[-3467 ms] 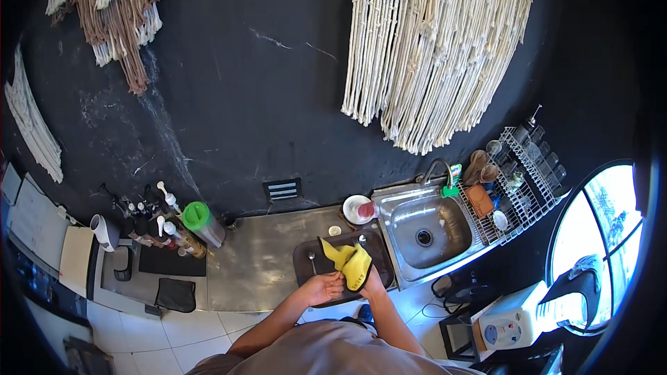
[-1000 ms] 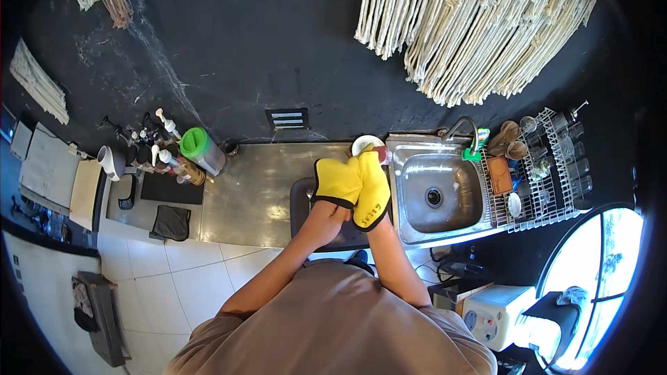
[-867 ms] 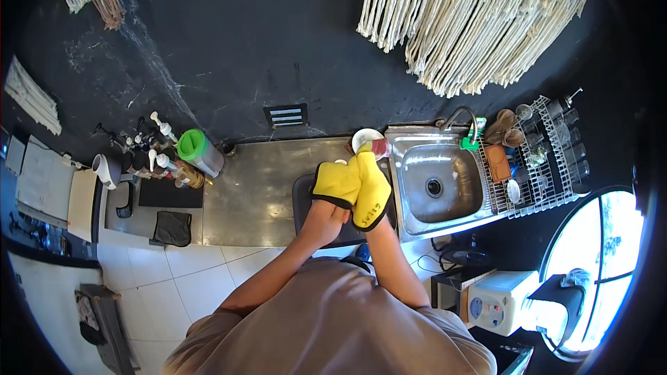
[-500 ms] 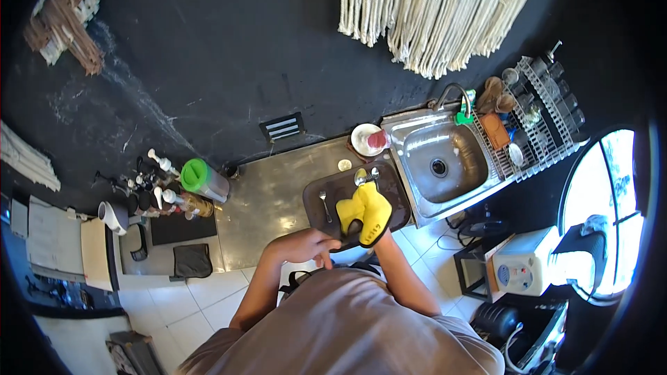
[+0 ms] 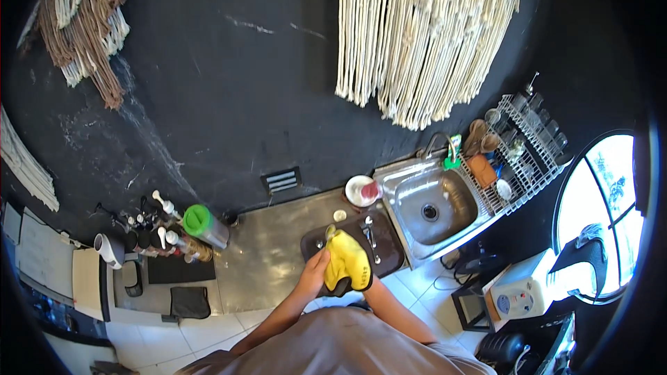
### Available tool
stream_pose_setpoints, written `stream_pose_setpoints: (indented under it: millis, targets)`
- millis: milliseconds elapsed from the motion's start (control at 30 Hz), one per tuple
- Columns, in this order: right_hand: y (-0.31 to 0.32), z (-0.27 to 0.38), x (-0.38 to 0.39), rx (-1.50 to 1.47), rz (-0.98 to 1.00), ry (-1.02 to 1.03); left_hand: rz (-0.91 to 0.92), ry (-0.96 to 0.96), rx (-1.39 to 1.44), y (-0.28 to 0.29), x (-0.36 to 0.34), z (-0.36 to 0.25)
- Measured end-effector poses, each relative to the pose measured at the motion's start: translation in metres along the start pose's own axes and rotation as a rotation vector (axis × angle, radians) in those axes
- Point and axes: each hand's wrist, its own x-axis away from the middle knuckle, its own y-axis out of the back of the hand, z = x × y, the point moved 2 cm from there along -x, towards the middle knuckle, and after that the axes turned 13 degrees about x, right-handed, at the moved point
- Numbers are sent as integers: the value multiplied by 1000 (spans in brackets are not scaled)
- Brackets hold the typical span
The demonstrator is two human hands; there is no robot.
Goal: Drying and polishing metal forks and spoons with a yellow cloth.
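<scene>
My left hand (image 5: 314,269) is closed on the left edge of a yellow cloth (image 5: 347,260) with black trim. The cloth covers my right hand, whose fingers are hidden, at the end of my right forearm (image 5: 389,309). A small shiny piece (image 5: 330,231), too small to name for sure, shows at the cloth's top. Both hands are over a dark brown tray (image 5: 392,248), where metal cutlery (image 5: 369,235) lies right of the cloth. Behind the tray are a small pale round item (image 5: 340,216) and a white bowl (image 5: 356,184) with something red in it.
Right of the tray is a steel sink (image 5: 424,212) with faucet (image 5: 434,144), then a loaded wire dish rack (image 5: 531,149). Pump bottles (image 5: 167,239) and a green-lidded container (image 5: 207,226) stand on the left of the steel counter (image 5: 267,239). A water dispenser (image 5: 517,292) stands at lower right.
Half a second ago my left hand was off the cloth with fingers apart. It now grips it. The cloth has moved left and is bunched more upright, and the view has shifted.
</scene>
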Motion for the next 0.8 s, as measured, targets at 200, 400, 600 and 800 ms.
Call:
stream_pose_setpoints:
  millis: [200,400,600,800]
  targets:
    - [-71,31,-15,2040,101,676,129,56,-200,-9,13,-44]
    - [-61,26,-1,182,-182,-124,84,-278,-521,-14,1,-52]
    - [-3,-2,-10,466,1,1,117,-419,-807,-18,8,-69]
    - [-11,0,6,334,-155,-134,168,-526,-784,-43,16,-81]
